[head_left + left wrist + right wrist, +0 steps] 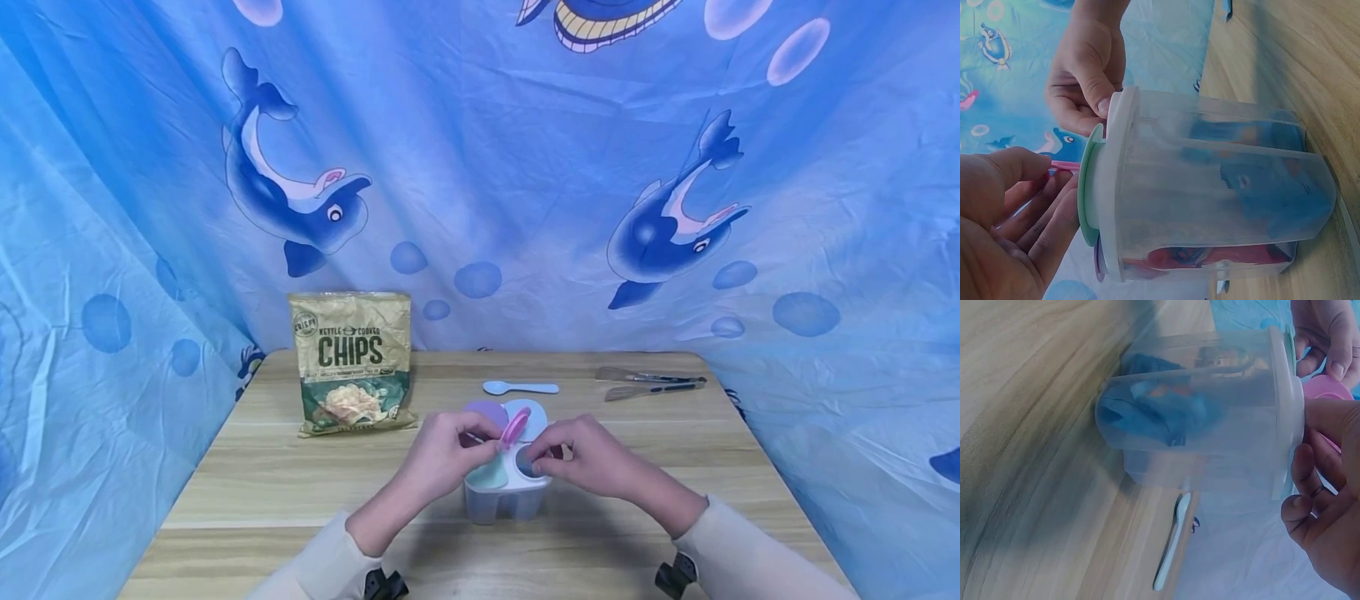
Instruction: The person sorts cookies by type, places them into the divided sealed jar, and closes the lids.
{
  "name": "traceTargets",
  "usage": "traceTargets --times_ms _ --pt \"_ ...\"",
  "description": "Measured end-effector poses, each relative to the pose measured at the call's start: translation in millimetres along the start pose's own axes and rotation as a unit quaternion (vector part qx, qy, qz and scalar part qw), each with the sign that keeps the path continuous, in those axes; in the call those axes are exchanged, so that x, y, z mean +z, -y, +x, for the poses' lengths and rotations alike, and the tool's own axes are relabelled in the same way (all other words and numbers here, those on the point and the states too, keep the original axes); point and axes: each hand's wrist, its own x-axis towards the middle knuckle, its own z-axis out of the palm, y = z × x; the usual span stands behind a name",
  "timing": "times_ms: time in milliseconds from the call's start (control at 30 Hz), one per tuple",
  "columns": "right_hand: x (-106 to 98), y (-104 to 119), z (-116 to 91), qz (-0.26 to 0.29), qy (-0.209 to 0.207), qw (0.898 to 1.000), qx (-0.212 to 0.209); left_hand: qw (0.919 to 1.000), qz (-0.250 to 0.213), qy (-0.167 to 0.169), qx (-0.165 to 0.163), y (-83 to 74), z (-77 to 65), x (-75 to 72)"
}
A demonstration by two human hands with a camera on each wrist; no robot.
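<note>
A clear plastic container (pixel 504 503) with a white top and several round coloured lids stands on the table. My left hand (pixel 448 457) pinches the pink lid (pixel 514 428), tipped up on edge above the container. Beside it, a round opening (pixel 527 460) in the white top is uncovered. My right hand (pixel 588 457) is at that opening with its fingers bent over the rim; I cannot tell whether they hold anything. Through the wall, blue packets (pixel 1147 412) show inside, and a red one (pixel 1241 254) lies in another compartment. The green lid (pixel 1090 187) sits in place near my left fingers.
A bag of chips (pixel 352 362) stands upright at the back left. Behind the container lies a light blue spoon (pixel 521 388). Two brushes (pixel 651 383) lie at the back right. A blue cloth (pixel 480 167) with printed dolphins hangs around the table.
</note>
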Motion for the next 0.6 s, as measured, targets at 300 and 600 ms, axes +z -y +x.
traceTargets --times_ms 300,600 --pt "-11 -3 -6 0.002 -0.026 1.0 0.012 1.0 -0.005 0.0 -0.001 -0.8 -0.1 0.1" --pt "-45 -21 -38 -0.024 -0.047 0.997 0.058 1.0 -0.002 0.0 -0.005 -2.4 -0.4 -0.2"
